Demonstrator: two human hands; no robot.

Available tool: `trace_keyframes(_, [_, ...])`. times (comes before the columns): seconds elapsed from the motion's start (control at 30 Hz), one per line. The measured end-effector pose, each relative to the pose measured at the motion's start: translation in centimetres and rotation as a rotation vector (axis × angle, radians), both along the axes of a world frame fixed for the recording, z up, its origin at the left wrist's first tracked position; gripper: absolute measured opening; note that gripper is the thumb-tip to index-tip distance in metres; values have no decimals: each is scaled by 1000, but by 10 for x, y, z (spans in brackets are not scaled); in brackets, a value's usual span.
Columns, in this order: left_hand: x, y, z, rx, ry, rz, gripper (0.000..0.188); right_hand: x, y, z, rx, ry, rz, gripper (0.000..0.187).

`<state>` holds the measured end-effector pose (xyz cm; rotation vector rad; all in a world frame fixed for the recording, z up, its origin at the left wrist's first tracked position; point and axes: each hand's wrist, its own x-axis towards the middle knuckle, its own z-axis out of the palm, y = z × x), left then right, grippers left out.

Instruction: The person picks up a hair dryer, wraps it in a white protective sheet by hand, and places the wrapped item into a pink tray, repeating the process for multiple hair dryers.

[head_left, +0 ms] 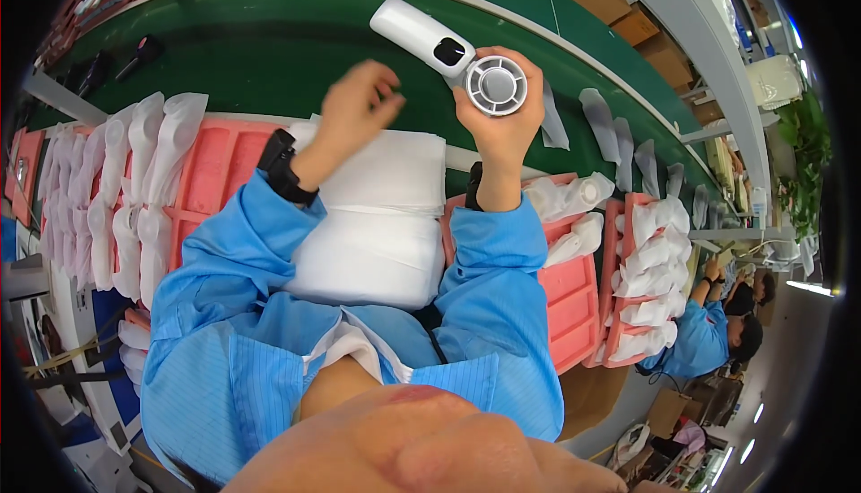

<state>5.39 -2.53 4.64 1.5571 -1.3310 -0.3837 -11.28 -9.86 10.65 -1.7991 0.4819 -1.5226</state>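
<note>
A white handheld fan (420, 35) with a round, spoked head and a small dark display is held over the green belt. My right hand (504, 116) is closed round the fan's head, and the handle points up to the left. Just left of it, my left hand (354, 112) hovers with nothing in it, its fingers loosely curled and apart, slightly blurred. Below both hands, close to my body, lie stacks of thin white sleeves (372, 255).
Pink trays (215, 157) with white-wrapped items (161, 148) stand on the left. More pink trays (569, 291) holding wrapped items (646, 269) stand on the right. Wrapped pieces (601, 121) lie along the green belt (269, 35). A dark tool (139, 55) rests at far left. Co-workers (695, 340) sit at right.
</note>
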Motion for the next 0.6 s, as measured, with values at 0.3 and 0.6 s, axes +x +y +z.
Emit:
trace_keyframes(0.3, [-47, 16, -44, 105, -421, -300, 22, 5, 4, 1, 9, 36, 103, 54])
trace_keyframes(0.6, [-8, 8, -42, 181, 215, -412, 12, -30, -4, 19, 188, 158, 76, 58])
